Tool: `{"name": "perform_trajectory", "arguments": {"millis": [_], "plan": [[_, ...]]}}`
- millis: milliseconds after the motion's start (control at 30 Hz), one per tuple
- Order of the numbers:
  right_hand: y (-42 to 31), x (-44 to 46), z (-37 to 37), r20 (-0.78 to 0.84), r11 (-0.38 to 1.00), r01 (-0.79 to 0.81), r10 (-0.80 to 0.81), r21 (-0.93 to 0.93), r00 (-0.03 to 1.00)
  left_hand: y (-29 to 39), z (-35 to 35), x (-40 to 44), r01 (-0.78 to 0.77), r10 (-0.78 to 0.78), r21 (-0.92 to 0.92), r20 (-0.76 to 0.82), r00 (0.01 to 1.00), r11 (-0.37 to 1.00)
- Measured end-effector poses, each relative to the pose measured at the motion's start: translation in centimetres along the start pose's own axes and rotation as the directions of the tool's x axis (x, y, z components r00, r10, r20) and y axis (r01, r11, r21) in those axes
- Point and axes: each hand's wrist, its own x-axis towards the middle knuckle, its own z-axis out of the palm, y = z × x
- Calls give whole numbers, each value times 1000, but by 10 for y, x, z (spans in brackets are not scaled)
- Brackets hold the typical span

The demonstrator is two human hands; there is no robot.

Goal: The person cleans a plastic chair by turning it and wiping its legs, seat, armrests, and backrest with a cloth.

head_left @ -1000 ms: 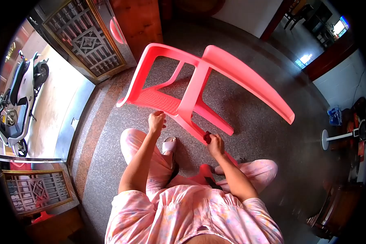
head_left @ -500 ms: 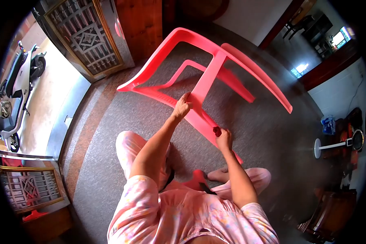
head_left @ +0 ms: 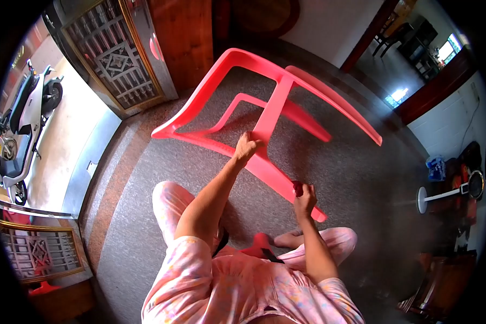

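Your left hand (head_left: 247, 149) grips the tilted pink plastic armchair (head_left: 270, 120) by its arm strut (head_left: 281, 94); right hand (head_left: 305, 202) clasps a dark red wad (head_left: 297, 187) against its leg (head_left: 274, 177). Armchair right of the grille door (head_left: 117, 60).

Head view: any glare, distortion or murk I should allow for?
Head view: sunlit ground at left washes out, and far-room floor glares. Head view: fisheye bending, black corners, dim lower right. Head view: pink chair reads clearly; the dark red bundle at the right hand lacks detail.
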Motion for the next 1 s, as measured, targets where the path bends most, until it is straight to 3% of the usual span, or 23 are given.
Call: {"name": "perform_trajectory", "arguments": {"millis": [100, 167, 200, 367, 533, 567, 633, 700, 767, 833, 900, 933, 967, 1000], "plan": [[10, 8, -18, 55, 999, 7, -5, -31, 998, 5, 5, -14, 21, -21, 33, 3, 1000, 999], [23, 11, -24, 89, 998, 41, -37, -51, 995, -8, 0, -22, -90, 88, 15, 99, 991, 996], [24, 11, -31, 126, 1000, 24, -22, -17, 992, 17, 1, -40, -11, 4, 50, 131, 991, 999], [32, 12, -57, 196, 1000, 8, -12, 23, 981, 31, 8, -68, 43, -56, 105, 122, 991, 994], [37, 4, -61, 235, 998, 25, -38, 57, 971, 41, 7, -88, -66, 44, 189, 116, 992, 980], [38, 2, -61, 239, 998, 17, -30, 56, 970, 36, 1, -87, -32, 13, 103, 175, 984, 994], [33, 6, -63, 227, 998, 30, -42, 56, 973, 49, -7, -95, -29, 12, 214, 83, 996, 976], [36, 7, -58, 228, 1000, 21, -17, -14, 974, 87, -20, -105, -355, 399, 467, 6, 917, 810], [39, 11, -59, 273, 999, 49, -48, 3, 961, 142, -43, -109, -593, 801, 690, 33, 598, 415], [36, 9, -59, 260, 999, 37, -38, 11, 965, 182, -73, -110, -528, 879, 799, -3, 476, 289], [34, 7, -60, 249, 1000, 24, -28, 17, 968, 195, -97, -102, -265, 834, 925, -90, 544, 273], [33, 7, -59, 244, 999, 35, -31, -13, 969, 196, -102, -97, -266, 832, 925, -86, 549, 270], [31, 8, -60, 237, 998, 46, -34, -44, 971, 197, -106, -91, -116, 636, 893, -214, 742, 435], [27, 9, -63, 246, 999, 26, -19, -28, 969, 198, -109, -85, 71, 382, 834, -325, 865, 547]]}}
